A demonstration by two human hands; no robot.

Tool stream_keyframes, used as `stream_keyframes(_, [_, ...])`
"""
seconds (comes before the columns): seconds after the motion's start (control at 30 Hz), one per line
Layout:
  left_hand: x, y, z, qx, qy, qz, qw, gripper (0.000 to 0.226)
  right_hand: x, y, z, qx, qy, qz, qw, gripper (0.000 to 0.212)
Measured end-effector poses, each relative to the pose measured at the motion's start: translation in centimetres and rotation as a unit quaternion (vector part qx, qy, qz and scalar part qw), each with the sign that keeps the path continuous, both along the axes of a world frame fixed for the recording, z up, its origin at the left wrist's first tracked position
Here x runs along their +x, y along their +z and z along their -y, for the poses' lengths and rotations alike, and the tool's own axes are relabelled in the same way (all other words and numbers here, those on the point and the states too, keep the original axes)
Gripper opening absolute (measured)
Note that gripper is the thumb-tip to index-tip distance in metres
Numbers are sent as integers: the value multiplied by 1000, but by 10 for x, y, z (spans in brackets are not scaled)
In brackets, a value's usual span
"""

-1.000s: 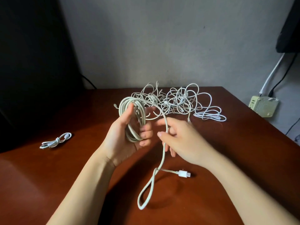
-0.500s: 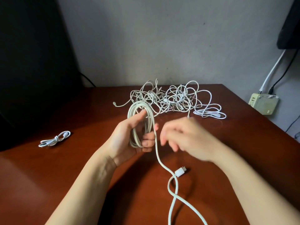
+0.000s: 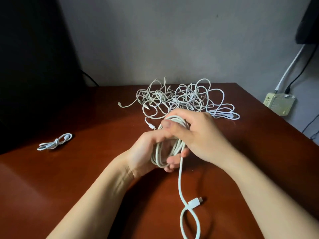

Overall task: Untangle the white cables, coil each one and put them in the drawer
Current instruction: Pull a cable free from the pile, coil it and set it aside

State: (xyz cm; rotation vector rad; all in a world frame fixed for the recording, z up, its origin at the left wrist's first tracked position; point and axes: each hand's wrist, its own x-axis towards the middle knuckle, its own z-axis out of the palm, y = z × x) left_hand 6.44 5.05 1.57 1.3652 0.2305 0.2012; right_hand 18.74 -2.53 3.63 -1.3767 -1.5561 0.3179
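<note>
Fingers (image 3: 171, 165) of left hand (image 3: 143, 152), right hand (image 3: 203, 135) clamped round cable coil (image 3: 158, 154); tangled cables (image 3: 181, 99) behind.

Bare left hand (image 3: 145, 152), bare right hand (image 3: 202, 135) (short thumbnail)

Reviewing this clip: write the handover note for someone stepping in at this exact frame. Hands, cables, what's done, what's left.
Left hand grips the part-wound cable coil; right hand is curled over the coil's top.
The coil's tail drops to the table and loops at the near edge, its connector lying there.
The tangled pile of white cables sits at the table's far side; one bundled cable lies far left.
Done: one cable bundled, a second partly wound.
Left: wind in the tail, untangle and coil the pile, put all in the drawer, which is not in view.
</note>
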Motion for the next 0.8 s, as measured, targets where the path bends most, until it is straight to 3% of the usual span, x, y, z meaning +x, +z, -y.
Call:
stream_keyframes(0.1, [0, -3, -1, 10, 15, 12, 1000, 20, 1, -1, 0, 22, -7, -8, 1000, 19])
stream_keyframes(0.23, [1, -6, -2, -49, -24, -14, 998, 23, 9, -10, -6, 117, -81, 99, 985, 30])
stream_keyframes(0.33, [1, -3, -2, -70, -37, -38, 996, 14, 8, -13, -8, 161, -108, 130, 972, 34])
stream_keyframes(0.5, [-1, -2, -1, -58, -31, -82, 994, 5, 8, -12, -6, 84, -61, 108, 989, 27])
stream_keyframes(0.63, [1, -3, 1, -43, -17, -110, 993, 8, 8, -11, -4, 8, -66, 109, 992, 40])
stream_keyframes(0.77, [4, -1, 1, -57, 11, -72, 996, 5, 12, -11, -8, 80, -123, 108, 983, 46])
stream_keyframes(0.8, [3, -1, -1, -56, 23, -54, 997, 16, 15, -11, -9, 101, -142, 106, 979, 48])
